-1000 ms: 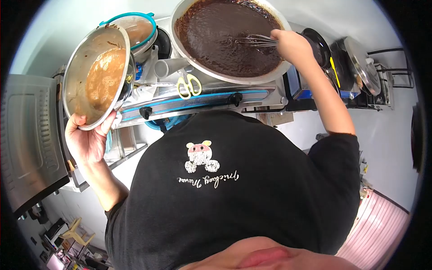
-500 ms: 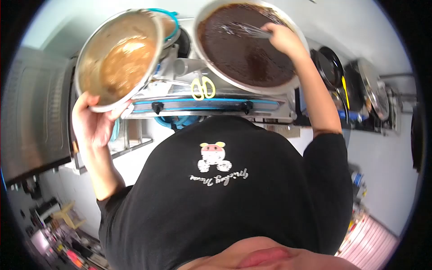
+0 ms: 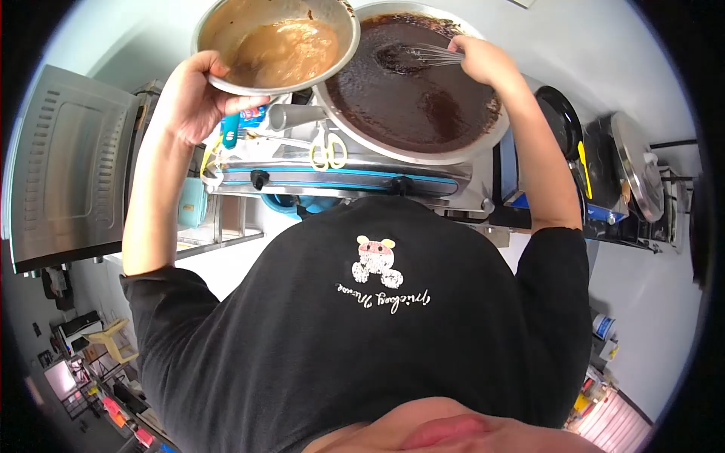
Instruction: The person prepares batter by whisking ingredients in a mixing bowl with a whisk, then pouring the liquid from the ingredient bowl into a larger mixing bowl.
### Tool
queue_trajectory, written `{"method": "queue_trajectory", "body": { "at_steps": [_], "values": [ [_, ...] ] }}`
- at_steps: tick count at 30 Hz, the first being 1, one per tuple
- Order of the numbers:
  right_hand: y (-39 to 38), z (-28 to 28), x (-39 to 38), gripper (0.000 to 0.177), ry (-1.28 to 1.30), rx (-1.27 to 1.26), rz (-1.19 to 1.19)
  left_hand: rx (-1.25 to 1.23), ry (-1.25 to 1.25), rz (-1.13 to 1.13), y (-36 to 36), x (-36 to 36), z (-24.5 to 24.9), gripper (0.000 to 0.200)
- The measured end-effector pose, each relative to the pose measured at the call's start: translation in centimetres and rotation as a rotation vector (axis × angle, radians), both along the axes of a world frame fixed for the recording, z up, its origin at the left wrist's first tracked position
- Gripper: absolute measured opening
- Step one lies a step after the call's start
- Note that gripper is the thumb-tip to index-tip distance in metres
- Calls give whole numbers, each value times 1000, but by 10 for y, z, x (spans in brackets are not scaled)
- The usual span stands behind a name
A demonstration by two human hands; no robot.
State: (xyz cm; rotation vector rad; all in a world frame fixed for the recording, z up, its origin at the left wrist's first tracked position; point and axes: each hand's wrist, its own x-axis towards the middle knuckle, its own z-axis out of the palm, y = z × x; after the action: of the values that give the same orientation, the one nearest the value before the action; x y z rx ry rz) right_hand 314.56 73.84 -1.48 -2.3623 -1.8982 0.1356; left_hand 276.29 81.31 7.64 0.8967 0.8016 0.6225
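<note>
My left hand [image 3: 198,97] grips the rim of a metal bowl [image 3: 220,45], thumb over the edge. Thin light-brown liquid [image 3: 294,51] lies inside it. The bowl is tilted, and its right side overlaps the left edge of a wide pan [image 3: 423,157] in view. Dark brown, thick mixture [image 3: 377,98] fills that pan. Closed around a wire whisk [image 3: 429,54], my right hand [image 3: 483,62] is over the pan's right side. The whisk's wires reach into the dark mixture, with ripples round their tip. Its handle is mostly hidden by my fingers.
Yellow-handled scissors [image 3: 328,151] and a grey cylinder [image 3: 294,115] lie just left of the pan, above the stove front with its black knobs [image 3: 259,180]. A black frying pan [image 3: 557,121] and a glass lid [image 3: 638,166] are at right. A steel oven-like cabinet [image 3: 72,166] stands left.
My left hand has brought the bowl up and right, close against the big pan. The whisk has shifted slightly within the dark mixture, still in my right hand.
</note>
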Motion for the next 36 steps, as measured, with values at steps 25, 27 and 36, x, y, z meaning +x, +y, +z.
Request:
{"method": "queue_trajectory", "body": {
  "at_steps": [25,27,36],
  "values": [
    [-22,-4,37,27,-218,-29,128,30,336,-134,36,109,-33,34],
    [-36,-9,15,27,-123,-62,164,56,364,-122,35,113,-33,28],
    [-34,3,70,21,-170,-179,78,113,455,-152,37,127,-34,13]
  ]
}}
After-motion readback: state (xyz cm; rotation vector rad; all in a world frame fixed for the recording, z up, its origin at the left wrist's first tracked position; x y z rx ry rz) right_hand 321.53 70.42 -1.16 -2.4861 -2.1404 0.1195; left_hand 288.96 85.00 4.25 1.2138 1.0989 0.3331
